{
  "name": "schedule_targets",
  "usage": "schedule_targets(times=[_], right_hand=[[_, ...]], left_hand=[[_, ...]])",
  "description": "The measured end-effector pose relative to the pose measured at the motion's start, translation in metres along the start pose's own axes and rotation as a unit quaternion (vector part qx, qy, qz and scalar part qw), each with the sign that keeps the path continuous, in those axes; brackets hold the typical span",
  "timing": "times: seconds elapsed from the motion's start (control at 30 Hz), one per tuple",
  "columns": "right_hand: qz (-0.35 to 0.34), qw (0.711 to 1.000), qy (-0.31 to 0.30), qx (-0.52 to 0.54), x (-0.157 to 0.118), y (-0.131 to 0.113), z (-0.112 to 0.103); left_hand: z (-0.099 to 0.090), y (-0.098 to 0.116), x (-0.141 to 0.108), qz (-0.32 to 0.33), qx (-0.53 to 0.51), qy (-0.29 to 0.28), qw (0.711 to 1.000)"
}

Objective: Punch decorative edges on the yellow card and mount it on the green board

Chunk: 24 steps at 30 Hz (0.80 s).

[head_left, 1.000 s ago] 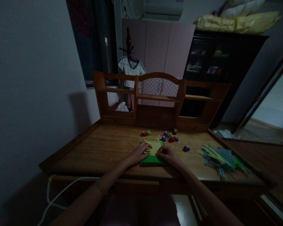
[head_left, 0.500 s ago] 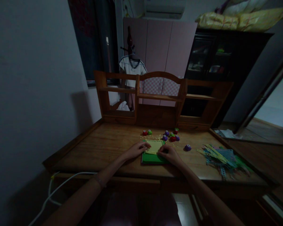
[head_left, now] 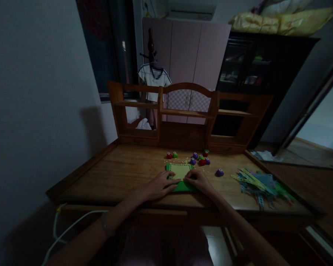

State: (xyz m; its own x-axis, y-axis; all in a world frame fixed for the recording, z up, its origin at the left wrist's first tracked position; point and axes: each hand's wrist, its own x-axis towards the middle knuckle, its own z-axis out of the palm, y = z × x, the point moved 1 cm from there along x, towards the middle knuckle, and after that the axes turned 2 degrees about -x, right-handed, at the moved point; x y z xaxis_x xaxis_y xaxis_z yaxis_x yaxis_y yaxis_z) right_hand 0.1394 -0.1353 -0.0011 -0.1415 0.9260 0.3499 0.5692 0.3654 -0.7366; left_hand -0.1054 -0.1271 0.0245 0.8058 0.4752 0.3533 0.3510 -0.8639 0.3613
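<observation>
A pale yellow sheet (head_left: 181, 170) with a row of small marks along its edge lies on a green board or book (head_left: 184, 187) near the desk's front. My left hand (head_left: 161, 184) rests over the sheet's left and lower part, fingers spread, the index finger reaching along the lower edge. At the lower right corner, my right hand (head_left: 198, 180) has its fingers pinched together at the sheet's edge; what they hold is too small to make out. Tiny pale bits (head_left: 184, 161) are scattered just behind the sheet.
Several red, green and purple toy pieces with eyes, one a purple piece (head_left: 219, 172), stand behind and right of the sheet. A pile of coloured strips (head_left: 256, 184) lies at the desk's right. A wooden shelf (head_left: 185, 112) rises at the back.
My left hand has moved down and toward the sheet's lower edge, uncovering the upper left corner of the green board. My right hand remains at the lower right corner.
</observation>
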Motion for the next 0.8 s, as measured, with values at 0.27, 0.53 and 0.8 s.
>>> schedule_targets(times=[0.27,0.53,0.8], right_hand=[[-0.004,1.0,0.002,0.008,-0.001,-0.008,-0.002],[0.009,1.0,-0.007,0.017,-0.001,-0.008,-0.002],[-0.005,1.0,0.001,0.009,-0.001,-0.004,-0.001]], left_hand=[[0.0,0.009,0.0,-0.013,0.025,-0.004,1.0],[-0.002,0.008,-0.006,-0.013,0.041,0.019,0.999],[-0.01,-0.008,-0.019,-0.003,0.092,-0.001,0.996]])
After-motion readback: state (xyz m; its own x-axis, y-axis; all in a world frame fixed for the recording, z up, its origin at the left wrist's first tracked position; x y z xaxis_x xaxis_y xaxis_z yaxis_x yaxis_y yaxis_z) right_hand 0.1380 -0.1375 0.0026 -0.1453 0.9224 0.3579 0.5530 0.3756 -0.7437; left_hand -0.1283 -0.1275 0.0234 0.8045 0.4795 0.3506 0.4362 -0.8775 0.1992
